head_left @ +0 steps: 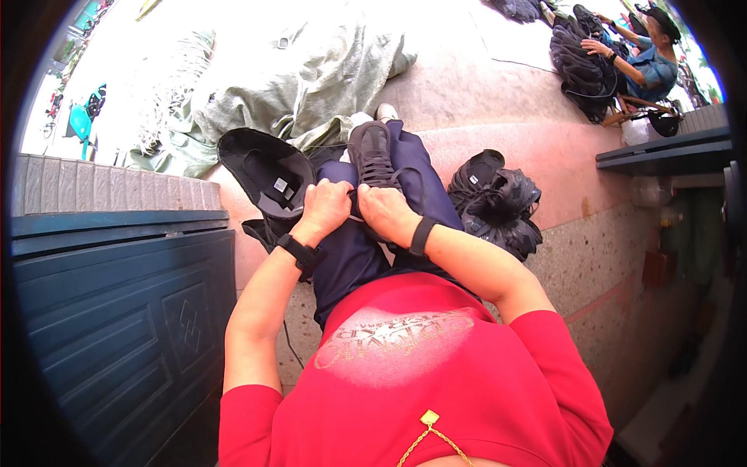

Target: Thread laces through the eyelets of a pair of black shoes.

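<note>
A dark grey lace-up shoe (pixel 372 152) rests on my lap, toe pointing away, over my navy trousers (pixel 354 249). My left hand (pixel 325 206) and my right hand (pixel 385 212) are both closed at the shoe's near end, side by side, gripping it where the laces end. Each wrist carries a black band. A black hat (pixel 264 167) lies upside down just left of my left hand.
A heap of black shoes (pixel 498 204) sits on the pink floor to my right. Pale green sacking (pixel 311 70) is piled ahead. A dark blue panelled door (pixel 117 311) stands at my left. Another person (pixel 650 58) sits far right with more dark shoes.
</note>
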Demonstrator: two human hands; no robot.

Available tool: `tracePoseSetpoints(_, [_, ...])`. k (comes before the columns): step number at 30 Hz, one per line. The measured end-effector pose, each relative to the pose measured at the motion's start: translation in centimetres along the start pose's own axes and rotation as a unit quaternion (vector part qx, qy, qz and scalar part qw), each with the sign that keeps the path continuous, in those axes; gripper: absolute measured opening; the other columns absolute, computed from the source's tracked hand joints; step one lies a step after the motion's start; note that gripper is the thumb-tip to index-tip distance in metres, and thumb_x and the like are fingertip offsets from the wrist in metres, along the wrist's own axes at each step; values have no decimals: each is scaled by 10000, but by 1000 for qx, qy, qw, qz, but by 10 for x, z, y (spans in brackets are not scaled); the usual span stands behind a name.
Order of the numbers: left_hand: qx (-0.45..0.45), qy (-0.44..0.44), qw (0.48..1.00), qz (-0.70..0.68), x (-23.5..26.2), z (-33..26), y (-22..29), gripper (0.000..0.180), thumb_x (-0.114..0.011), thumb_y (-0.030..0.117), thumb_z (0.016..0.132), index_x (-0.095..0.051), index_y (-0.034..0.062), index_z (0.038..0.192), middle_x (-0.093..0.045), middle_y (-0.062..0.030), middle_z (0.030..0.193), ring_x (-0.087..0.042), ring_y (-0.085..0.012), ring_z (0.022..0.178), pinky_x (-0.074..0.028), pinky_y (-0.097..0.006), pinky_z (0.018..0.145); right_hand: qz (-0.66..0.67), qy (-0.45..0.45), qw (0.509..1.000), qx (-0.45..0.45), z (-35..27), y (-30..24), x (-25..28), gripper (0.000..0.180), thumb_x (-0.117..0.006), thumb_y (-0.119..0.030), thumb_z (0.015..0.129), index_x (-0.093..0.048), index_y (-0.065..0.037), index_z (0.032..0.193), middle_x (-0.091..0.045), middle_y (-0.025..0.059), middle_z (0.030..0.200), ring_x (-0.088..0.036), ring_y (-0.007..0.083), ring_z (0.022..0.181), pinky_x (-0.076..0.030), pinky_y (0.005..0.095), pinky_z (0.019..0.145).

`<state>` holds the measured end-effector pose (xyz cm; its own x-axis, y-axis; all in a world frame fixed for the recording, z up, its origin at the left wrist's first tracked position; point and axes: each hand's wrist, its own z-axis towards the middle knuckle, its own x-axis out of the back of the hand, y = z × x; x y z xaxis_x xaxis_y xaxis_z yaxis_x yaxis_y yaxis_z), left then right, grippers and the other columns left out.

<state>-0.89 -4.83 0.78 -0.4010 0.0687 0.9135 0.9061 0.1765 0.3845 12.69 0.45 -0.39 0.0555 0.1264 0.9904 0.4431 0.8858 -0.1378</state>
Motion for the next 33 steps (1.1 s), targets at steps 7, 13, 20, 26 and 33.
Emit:
tracePoseSetpoints(7, [174, 56, 981, -69, -5, 4, -6, 208, -463, 80, 747, -571, 51, 923, -608, -185, 808, -559, -344, 829, -446, -427, 703, 862, -44, 494, -102, -11, 66, 160, 292, -425, -178, 840, -340, -134, 565, -284, -49, 449, -251, 72, 389, -239, 245, 401])
tracePoseSetpoints(13, [41, -6, 987, -155, 11, 36, 8, 258, -559, 115, 750, -578, 7, 984, -631, -137, 840, -608, -239, 802, -464, -327, 721, 897, 53, 418, 133, -29, 79, 240, 280, -323, -259, 866, -283, -148, 612, -213, -67, 452, -193, 74, 399, -206, 245, 439])
tracePoseSetpoints(20, [-118, -326, 846, -405, 63, 54, 59, 263, -601, 178, 801, -609, 32, 1020, -612, 0, 903, -541, -111, 849, -406, -259, 823, 853, 57, 510, 93, -13, 67, 236, 226, -417, -206, 845, -468, -62, 679, -363, -34, 541, -335, 77, 497, -283, 213, 518])
tracePoseSetpoints(26, [83, 5, 754, -651, 83, 56, -13, 114, -567, 136, 828, -596, 37, 877, -586, -35, 834, -538, -133, 805, -437, -268, 641, 925, 218, 304, -59, -39, 185, 178, 247, -413, -202, 845, -532, -8, 748, -581, 148, 837, -538, 271, 825, -413, 397, 838])
tracePoseSetpoints(33, [262, 103, 635, -719, 92, 27, -94, 140, -511, 156, 873, -517, 54, 968, -492, -31, 677, -466, -127, 585, -408, -232, 474, 500, 150, 814, -253, -66, 145, 53, 200, -531, -196, 836, -589, -16, 901, -581, 45, 720, -532, 132, 687, -443, 277, 664])
